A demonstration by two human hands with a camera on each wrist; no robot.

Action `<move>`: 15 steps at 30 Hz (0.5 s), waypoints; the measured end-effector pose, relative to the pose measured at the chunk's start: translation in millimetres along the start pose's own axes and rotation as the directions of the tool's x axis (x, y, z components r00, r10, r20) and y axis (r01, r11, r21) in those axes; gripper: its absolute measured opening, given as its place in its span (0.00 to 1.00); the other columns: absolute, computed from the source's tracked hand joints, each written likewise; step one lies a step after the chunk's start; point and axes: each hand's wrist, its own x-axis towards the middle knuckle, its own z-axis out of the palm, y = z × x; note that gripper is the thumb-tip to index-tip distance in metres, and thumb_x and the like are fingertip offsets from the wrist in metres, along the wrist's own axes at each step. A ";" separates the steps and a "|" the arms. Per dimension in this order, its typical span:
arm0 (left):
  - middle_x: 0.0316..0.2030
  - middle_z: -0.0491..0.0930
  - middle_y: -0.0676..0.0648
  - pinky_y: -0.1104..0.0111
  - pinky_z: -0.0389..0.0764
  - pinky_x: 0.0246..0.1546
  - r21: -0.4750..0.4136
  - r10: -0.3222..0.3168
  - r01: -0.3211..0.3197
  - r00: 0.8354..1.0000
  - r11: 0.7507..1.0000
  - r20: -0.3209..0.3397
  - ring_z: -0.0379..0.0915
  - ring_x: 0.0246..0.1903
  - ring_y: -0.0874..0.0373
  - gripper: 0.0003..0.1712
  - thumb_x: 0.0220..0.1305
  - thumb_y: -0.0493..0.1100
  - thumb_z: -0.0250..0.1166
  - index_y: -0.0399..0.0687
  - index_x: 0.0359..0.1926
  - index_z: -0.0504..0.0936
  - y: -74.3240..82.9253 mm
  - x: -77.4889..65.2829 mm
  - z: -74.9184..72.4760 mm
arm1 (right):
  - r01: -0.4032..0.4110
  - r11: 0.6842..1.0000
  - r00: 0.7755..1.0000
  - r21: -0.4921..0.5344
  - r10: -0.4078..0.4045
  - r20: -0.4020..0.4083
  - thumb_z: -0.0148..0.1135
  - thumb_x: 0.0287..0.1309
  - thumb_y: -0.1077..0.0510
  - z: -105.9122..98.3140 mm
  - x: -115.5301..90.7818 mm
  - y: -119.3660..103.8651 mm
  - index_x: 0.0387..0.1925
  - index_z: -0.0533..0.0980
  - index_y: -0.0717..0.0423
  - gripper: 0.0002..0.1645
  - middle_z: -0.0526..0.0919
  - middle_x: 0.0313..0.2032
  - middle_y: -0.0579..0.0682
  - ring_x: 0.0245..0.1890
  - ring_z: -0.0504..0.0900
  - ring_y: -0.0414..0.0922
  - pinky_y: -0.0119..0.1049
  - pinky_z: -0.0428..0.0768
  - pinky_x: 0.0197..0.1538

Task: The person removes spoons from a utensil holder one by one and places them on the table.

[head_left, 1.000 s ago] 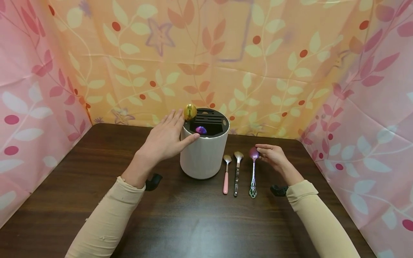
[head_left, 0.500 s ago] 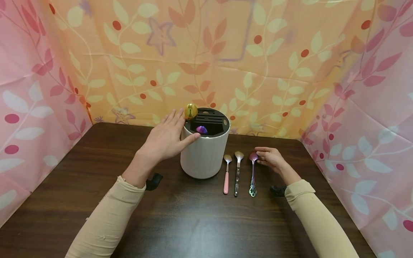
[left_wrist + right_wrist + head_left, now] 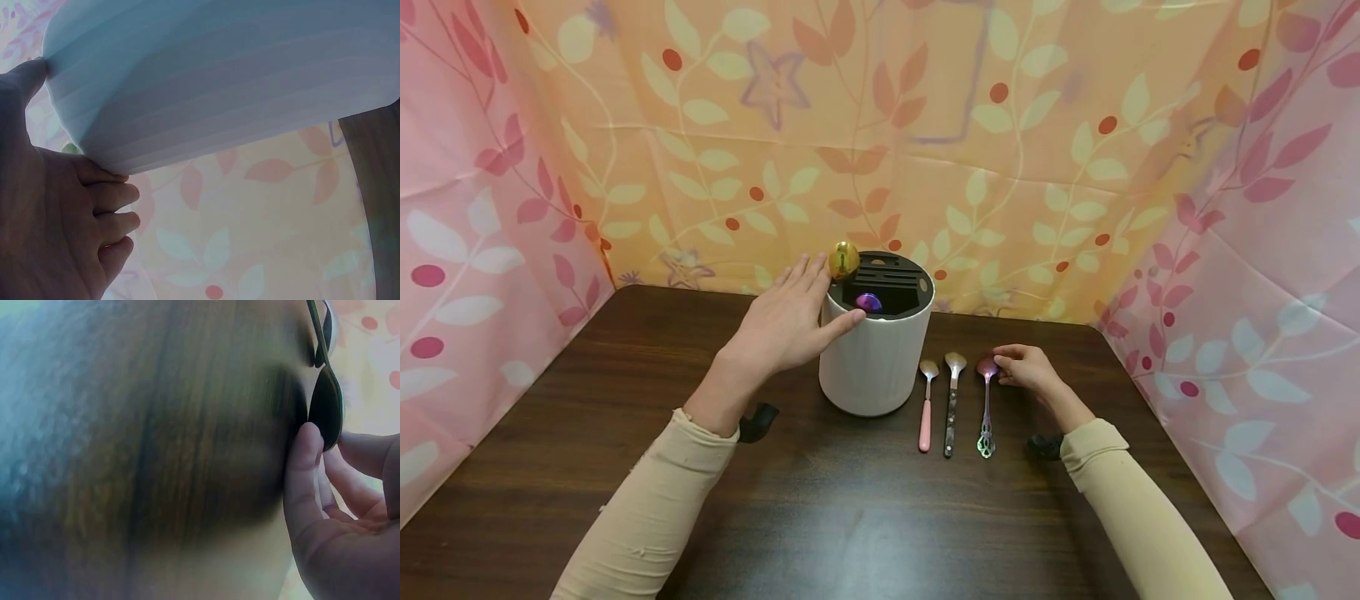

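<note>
Canister (image 3: pixel 871 367) at frame centre touches our straight-fingered left hand (image 3: pixel 784 323); our right hand (image 3: pixel 1028 367), centre-right, pinches the purple spoon (image 3: pixel 986 367).

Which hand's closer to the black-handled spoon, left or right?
Right. The right hand pinches the bowl of the purple spoon, just right of the black-handled spoon. The left hand is farther off to the left, against the white holder.

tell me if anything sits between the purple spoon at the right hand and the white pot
Yes: the dark-handled spoon and pink-handled spoon lie on the table between the purple spoon and the white pot. Nothing visible hangs above them.
</note>
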 end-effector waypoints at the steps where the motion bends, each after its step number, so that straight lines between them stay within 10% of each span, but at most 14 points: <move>1: 0.82 0.43 0.38 0.50 0.43 0.81 0.000 0.000 0.000 1.000 1.000 -0.001 0.34 0.82 0.42 0.60 0.71 0.80 0.42 0.35 0.82 0.49 -0.1 -0.1 -0.2 | 0.002 1.000 1.000 -0.023 -0.002 -0.003 0.54 0.77 0.64 -0.1 -0.4 -0.4 0.66 0.69 0.78 0.24 0.80 0.37 0.52 0.33 0.80 0.39 0.31 0.87 0.41; 15: 0.82 0.44 0.37 0.49 0.44 0.80 -0.002 0.004 -0.004 1.000 1.000 -0.004 0.34 0.82 0.41 0.60 0.71 0.80 0.43 0.36 0.82 0.50 0.0 -0.9 -0.4 | 0.005 0.984 0.997 -0.180 -0.019 -0.073 0.51 0.80 0.54 -1.7 -9.2 -8.9 0.70 0.68 0.71 0.29 0.79 0.55 0.67 0.45 0.83 0.51 0.38 0.86 0.47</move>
